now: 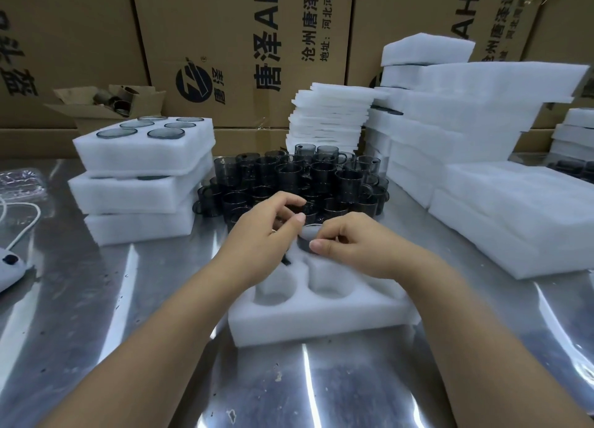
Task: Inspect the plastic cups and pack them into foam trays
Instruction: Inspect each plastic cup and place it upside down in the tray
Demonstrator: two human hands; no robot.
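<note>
In the head view, a dark plastic cup (304,242) is pinched by the thumb and curled fingers of the right hand (352,246) over a far pocket of the foam tray (321,315). The tray lies on the near middle of the tabletop (128,331). The left hand (263,235) is curled just beside the cup, thumb at its rim; whether it grips cannot be told. A heap of dark cups (289,177) is seen beyond the hands. Stacked trays (141,186) are set at the left and foam stacks (498,209) at the right.
</note>
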